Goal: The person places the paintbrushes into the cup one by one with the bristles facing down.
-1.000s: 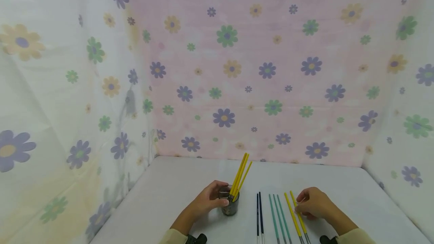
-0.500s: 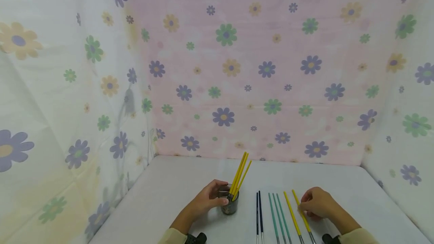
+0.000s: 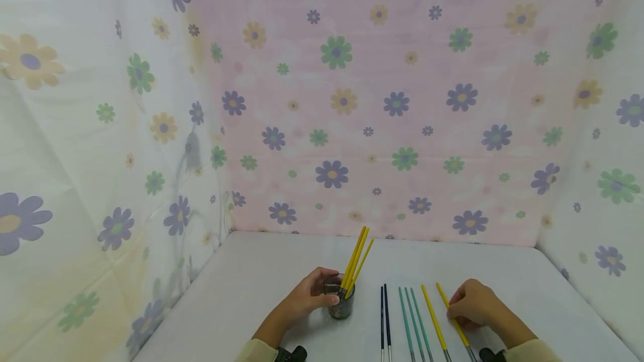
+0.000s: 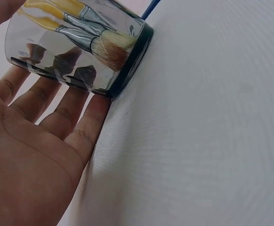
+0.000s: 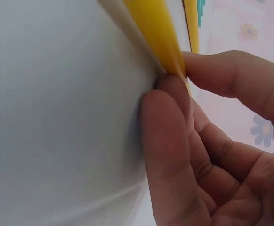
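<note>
Outer yellow brush (image 3: 460,331) shifted right, R hand (image 3: 474,303) pinching it.
L hand (image 3: 306,297) grips glass (image 3: 342,310); prob. spacing step, next needs clean release.

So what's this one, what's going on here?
The person's left hand holds a glass, in which three yellow brushes show, bristles down. The right hand pinches another yellow brush at the right end of a row. Left of it on the table lie one more yellow brush, three teal brushes and two dark blue brushes.
</note>
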{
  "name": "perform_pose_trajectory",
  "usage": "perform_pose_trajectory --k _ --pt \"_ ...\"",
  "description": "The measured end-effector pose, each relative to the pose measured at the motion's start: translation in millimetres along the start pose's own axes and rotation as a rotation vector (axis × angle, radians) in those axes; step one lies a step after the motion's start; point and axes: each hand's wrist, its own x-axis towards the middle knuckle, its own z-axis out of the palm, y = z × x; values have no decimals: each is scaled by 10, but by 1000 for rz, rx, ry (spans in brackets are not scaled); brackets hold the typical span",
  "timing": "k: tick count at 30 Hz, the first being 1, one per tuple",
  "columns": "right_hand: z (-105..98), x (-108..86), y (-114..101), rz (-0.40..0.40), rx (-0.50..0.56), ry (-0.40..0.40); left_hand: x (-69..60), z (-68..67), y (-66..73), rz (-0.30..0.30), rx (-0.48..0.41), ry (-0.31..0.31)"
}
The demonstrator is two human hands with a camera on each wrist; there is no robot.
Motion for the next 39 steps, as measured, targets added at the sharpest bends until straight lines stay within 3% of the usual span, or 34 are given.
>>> perform_pose_trajectory --k 23,29,39 --pt "-100 -43 26 52 95 -36 -3 -7 16 12 -2 -6" --pt "-108 -11 17 24 133 -28 5 -9 -4 10 -11 -12" --pt "-116 -34 -102 -42 303 12 -3 -10 -8 8 -8 -13"
